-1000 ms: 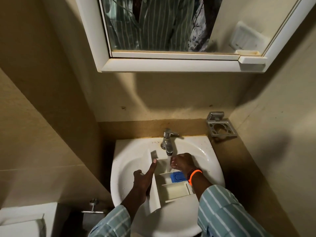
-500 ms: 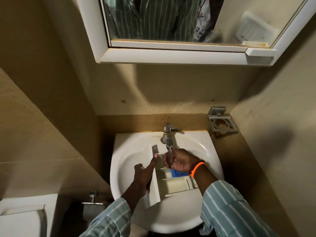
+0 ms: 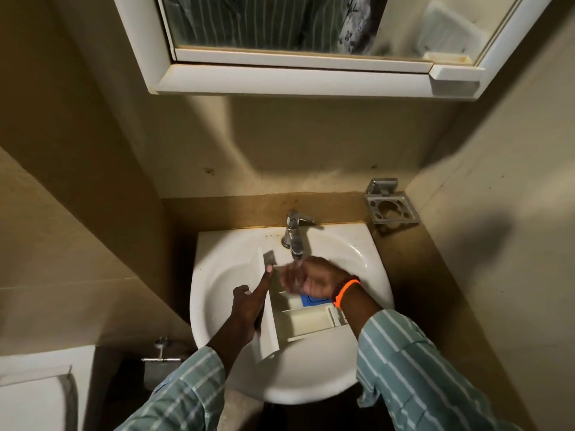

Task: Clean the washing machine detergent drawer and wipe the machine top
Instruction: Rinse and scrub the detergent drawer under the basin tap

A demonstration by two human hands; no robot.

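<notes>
Two hands work over the sink (image 3: 217,275), where the drawer (image 3: 298,321) lies in the bowl under the running tap (image 3: 294,241). The left hand (image 3: 249,303) clamps the drawer's front panel, thumb stretched along its edge. The right hand (image 3: 311,278) sits under the stream above the far compartments, fingers blurred, so I cannot tell whether they hold anything. Rinsing looks to be in progress; the near compartments appear pale and mostly clean, and the blue insert (image 3: 314,300) sits in place. Wiping the machine top is left, and no machine is in view. Room is tight: the spout hangs just above the right hand, the bowl's rim hems the drawer, and walls close in on both sides.
</notes>
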